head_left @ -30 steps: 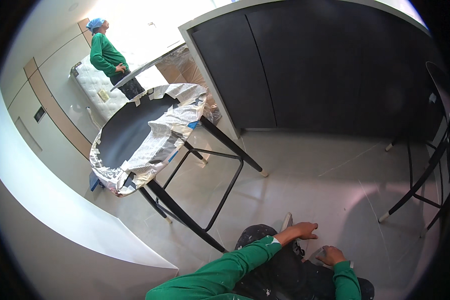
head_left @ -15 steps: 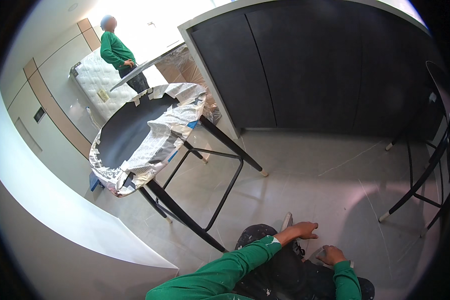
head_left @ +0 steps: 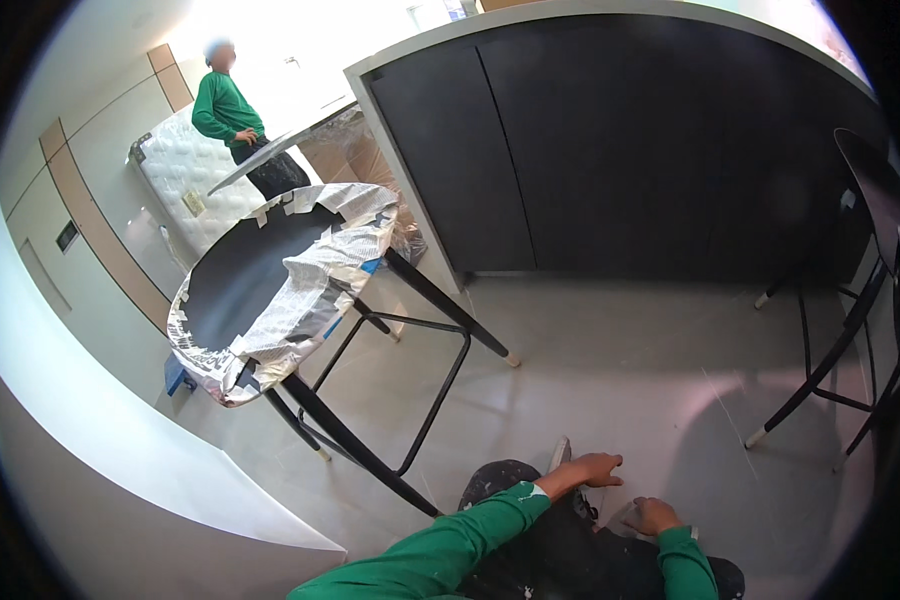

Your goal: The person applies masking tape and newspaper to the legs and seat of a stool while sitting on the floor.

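My left hand (head_left: 592, 468) lay low on the pale floor (head_left: 610, 350), fingers stretched forward and loosely spread, palm down, beside a pale shoe tip (head_left: 562, 452) that poked out just past my dark, paint-flecked trousers (head_left: 550, 550). Whether that hand gripped anything, I could not tell; it seemed only to rest there. My right hand (head_left: 653, 515) sat just to the right of the left and a little nearer to me, fingers curled over a small pale thing (head_left: 622, 515) on the floor, too small and too blurred to name. How firmly it was held, I could not tell. Both of my sleeves were green.

Beyond my left hand, up and to the left, stood a round black table (head_left: 240, 280) on slanting black legs, its rim wrapped in taped newspaper (head_left: 300, 300). Its nearest leg came down to the floor close to the left of my knee. Farther on, behind the table, another person in a green top (head_left: 225, 105) stood with hands at the waist, next to a white quilted mattress (head_left: 180, 175) propped against the wall. Straight ahead of my hands, well apart from them, ran a dark cabinet front (head_left: 590, 150) under a pale counter edge. To the right of my hands, a tall black stool (head_left: 850, 330) stood on thin legs. To the left, a curved white wall (head_left: 100, 450) swept round near me.
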Available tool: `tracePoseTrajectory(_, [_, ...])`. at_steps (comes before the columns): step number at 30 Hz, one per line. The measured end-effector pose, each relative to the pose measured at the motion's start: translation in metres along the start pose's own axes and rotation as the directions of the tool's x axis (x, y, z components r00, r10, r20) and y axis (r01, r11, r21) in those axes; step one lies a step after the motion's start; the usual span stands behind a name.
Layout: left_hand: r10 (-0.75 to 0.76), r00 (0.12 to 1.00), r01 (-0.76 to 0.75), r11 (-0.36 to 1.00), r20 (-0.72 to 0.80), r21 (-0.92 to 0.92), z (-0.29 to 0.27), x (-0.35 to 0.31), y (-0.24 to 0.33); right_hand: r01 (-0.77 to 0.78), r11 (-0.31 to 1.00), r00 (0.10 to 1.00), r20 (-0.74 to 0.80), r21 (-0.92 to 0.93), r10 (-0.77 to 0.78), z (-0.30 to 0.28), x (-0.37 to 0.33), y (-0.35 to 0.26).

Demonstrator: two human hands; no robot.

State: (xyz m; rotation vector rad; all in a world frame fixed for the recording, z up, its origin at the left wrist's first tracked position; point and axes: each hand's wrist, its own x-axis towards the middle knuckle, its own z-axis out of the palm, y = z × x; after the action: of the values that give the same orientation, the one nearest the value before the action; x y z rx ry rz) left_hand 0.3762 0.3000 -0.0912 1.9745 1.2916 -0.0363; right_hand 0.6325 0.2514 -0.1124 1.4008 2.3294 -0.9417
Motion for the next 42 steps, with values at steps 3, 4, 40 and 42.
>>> tracePoseTrajectory(3, [-0.035,0.999,0.035,0.999,0.03,0.004,-0.006,-0.007,-0.002,-0.002,1.0,1.0,-0.011,-0.001,0.002,0.003,0.005,-0.007])
tracePoseTrajectory(4, [-0.032,0.999,0.032,0.999,0.041,0.002,-0.006,-0.006,-0.001,-0.002,1.0,1.0,-0.011,-0.017,0.002,0.006,0.004,-0.005])
tracePoseTrajectory(40, [0.033,0.999,-0.034,0.999,-0.013,-0.031,-0.014,0.013,0.002,-0.58,0.814,-0.003,-0.999,-0.034,-0.044,-0.585,-0.113,0.137])
tracePoseTrajectory(42, [0.039,0.998,-0.04,0.999,-0.039,-0.026,-0.017,0.012,-0.002,-0.605,0.795,-0.008,-0.997,-0.053,-0.073,-0.577,-0.115,0.124])
